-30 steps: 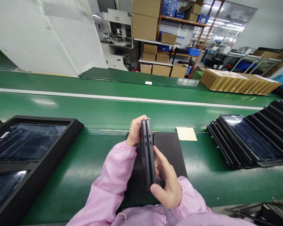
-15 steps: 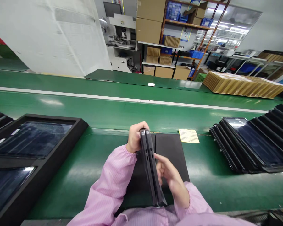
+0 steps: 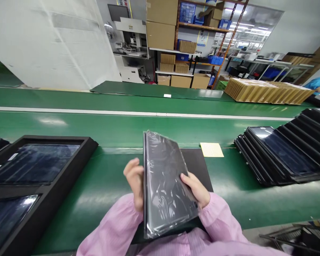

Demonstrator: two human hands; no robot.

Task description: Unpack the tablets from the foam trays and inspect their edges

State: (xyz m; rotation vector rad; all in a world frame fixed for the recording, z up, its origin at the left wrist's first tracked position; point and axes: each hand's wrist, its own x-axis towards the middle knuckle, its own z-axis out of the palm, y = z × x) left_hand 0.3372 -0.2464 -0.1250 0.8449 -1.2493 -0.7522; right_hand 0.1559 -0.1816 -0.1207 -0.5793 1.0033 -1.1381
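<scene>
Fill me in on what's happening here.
A person holds what looks like two tablets together over a dark mat, the nearer one in clear film. The right hand grips the right edge, thumb on the front; the left hand is at the left edge. A black tray with screens sits left; stacked tablets lean at right.

Tablets (image 3: 164,181) have turned broadside; left hand (image 3: 135,183) lower, perhaps loosened.

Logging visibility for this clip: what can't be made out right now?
Head view:
Fingers of the right hand: hidden behind the wrapped tablet.
Grip of the left hand: blurred, partly behind the tablet.
Pale marking on the tablet: too small.
Black tray: cut off by left edge.
</scene>
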